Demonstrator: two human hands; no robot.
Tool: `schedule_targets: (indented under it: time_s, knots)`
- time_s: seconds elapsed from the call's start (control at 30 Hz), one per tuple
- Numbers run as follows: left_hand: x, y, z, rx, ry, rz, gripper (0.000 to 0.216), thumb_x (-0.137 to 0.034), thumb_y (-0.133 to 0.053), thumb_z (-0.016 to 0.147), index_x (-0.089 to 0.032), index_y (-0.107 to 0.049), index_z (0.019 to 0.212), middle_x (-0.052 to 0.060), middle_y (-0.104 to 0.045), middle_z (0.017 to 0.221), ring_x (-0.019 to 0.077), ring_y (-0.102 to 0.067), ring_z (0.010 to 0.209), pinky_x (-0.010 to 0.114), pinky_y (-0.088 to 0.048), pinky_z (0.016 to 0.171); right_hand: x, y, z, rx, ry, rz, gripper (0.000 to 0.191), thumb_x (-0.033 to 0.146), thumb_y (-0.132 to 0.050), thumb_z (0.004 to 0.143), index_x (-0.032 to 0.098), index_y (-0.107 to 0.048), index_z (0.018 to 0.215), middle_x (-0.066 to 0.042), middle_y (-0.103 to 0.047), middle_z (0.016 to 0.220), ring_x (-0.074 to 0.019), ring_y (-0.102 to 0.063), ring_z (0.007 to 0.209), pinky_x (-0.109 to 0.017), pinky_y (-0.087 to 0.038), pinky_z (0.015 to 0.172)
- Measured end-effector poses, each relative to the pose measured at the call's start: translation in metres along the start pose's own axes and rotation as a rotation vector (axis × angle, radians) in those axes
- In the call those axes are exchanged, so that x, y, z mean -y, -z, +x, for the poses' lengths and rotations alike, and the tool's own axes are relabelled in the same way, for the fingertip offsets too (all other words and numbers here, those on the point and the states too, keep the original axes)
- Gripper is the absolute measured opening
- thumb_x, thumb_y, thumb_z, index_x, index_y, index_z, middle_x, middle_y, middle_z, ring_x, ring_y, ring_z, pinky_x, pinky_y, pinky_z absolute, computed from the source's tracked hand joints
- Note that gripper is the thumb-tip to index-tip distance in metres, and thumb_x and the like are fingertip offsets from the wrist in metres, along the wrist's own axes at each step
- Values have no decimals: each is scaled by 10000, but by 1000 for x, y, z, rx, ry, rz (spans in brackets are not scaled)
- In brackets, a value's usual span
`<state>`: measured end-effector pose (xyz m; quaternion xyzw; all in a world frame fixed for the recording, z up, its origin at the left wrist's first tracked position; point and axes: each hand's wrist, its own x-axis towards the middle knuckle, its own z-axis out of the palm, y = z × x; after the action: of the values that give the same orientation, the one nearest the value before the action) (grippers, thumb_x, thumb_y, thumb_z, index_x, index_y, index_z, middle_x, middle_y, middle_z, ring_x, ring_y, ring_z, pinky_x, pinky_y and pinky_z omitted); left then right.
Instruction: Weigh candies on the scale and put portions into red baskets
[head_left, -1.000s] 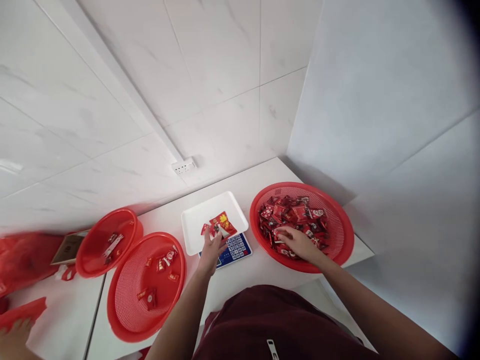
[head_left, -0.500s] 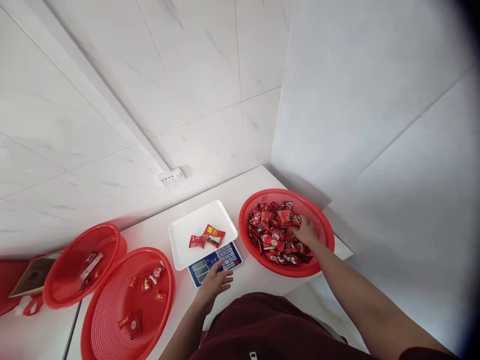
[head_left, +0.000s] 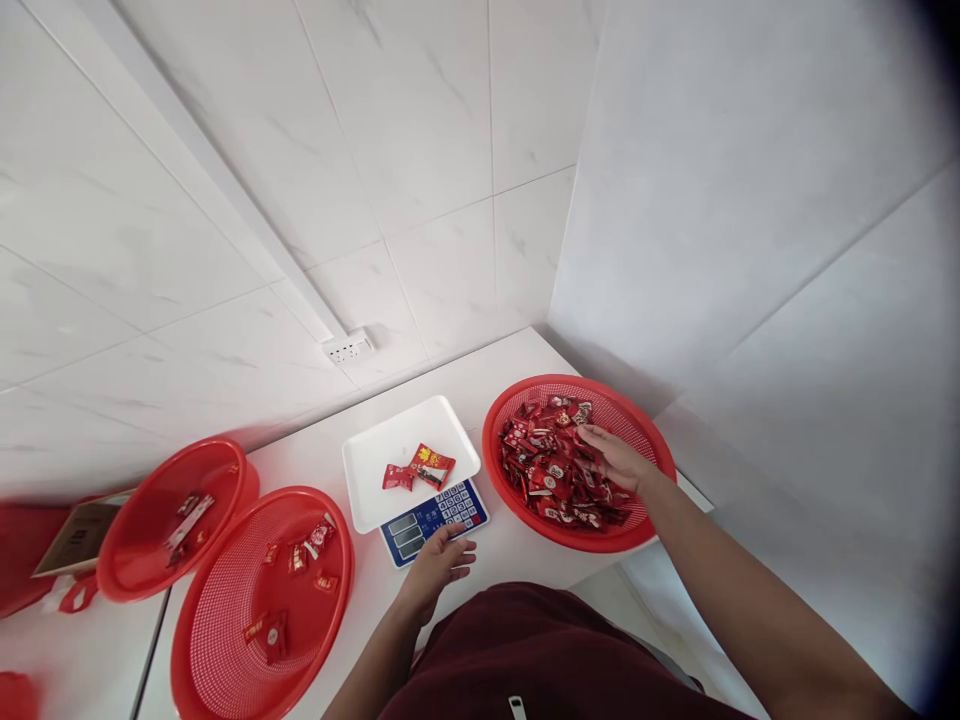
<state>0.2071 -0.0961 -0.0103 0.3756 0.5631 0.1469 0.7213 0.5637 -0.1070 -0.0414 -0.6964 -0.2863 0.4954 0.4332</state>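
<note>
My right hand is over the right-hand red basket, its fingers stretched out along the heap of small red wrapped candies. I see nothing held in it. Close to the front of a weighing scale with a blue keypad is my left hand, empty and with its fingers apart. Two red packets lie on the scale's white tray: a smaller one and a larger one with yellow print.
Left of the scale stands a red mesh basket with several loose candies. Another red basket with a few pieces sits beyond it. A cardboard box is at the far left. Tiled walls with a socket close off the back.
My right hand's fingers have straightened over the heap, and the red packet by its fingertips no longer stands out there. My left hand stays by the scale. The view has shifted slightly.
</note>
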Motion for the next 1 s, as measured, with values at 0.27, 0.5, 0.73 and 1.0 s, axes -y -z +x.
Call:
schedule_targets:
  time_s: [0.27, 0.5, 0.73, 1.0]
  knots:
    - [-2, 0, -3, 11, -4, -3, 461, -403, -677, 723, -173, -560, 1104, 116, -645, 1012, 191, -614, 882, 318, -454, 790, 13, 13, -13, 102, -34, 269, 184, 240, -537, 768, 222, -551, 950, -37, -660, 916, -169, -641, 753, -268, -538, 590]
    - [-2, -1, -3, 55, -1, 40, 533, -461, -673, 705, -171, -535, 1130, 115, -629, 1059, 184, -601, 912, 313, -446, 799, 13, 3, -20, 136, -116, 609, 207, 154, -558, 789, 250, -576, 971, 9, -668, 839, -128, -645, 676, -222, -547, 536]
    - [-3, -1, -2, 76, 7, 35, 543, -444, -679, 697, -159, -517, 1130, 120, -618, 1059, 172, -597, 887, 305, -444, 782, 9, -10, -25, 114, -262, 855, 178, 306, -530, 864, 254, -603, 1018, -8, -654, 679, -116, -644, 593, -115, -448, 336]
    - [-13, -12, -14, 87, 9, 17, 479, -387, -694, 690, -146, -539, 1074, 106, -630, 979, 158, -608, 821, 308, -439, 763, 19, -26, -39, 46, -348, 773, 249, 110, -476, 833, 263, -628, 958, -11, -686, 734, -107, -653, 600, -126, -482, 398]
